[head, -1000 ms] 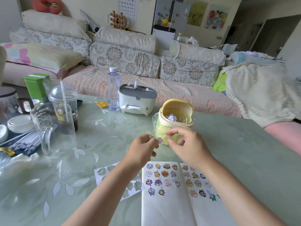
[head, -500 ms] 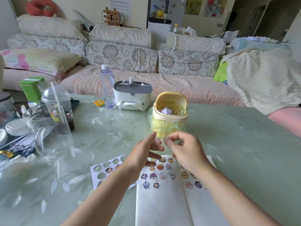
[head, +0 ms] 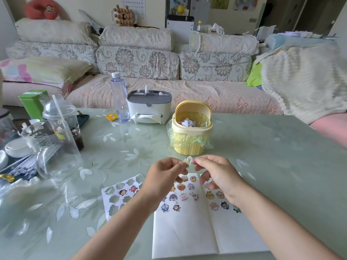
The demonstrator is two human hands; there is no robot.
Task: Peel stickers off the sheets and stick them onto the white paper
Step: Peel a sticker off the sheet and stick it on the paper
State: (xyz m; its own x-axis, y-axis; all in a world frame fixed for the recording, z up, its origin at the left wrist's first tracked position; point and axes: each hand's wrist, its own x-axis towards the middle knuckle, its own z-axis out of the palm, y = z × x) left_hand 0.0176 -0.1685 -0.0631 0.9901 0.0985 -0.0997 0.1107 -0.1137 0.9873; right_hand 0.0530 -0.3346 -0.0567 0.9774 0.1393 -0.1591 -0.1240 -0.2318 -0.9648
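Head view: left hand (head: pixel 165 177) and right hand (head: pixel 218 177) each pinch one edge of a peeled sticker (head: pixel 187 160), held above the white paper's (head: pixel 187 233) far edge. Probable fault: adhesive clings to a fingertip or folds on itself, causing creased or overlapping placement.

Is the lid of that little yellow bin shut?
No, the yellow bin has its lid tipped up, and white paper scraps show inside.

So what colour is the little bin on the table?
The bin is yellow with a cream rim, seen in the head view.
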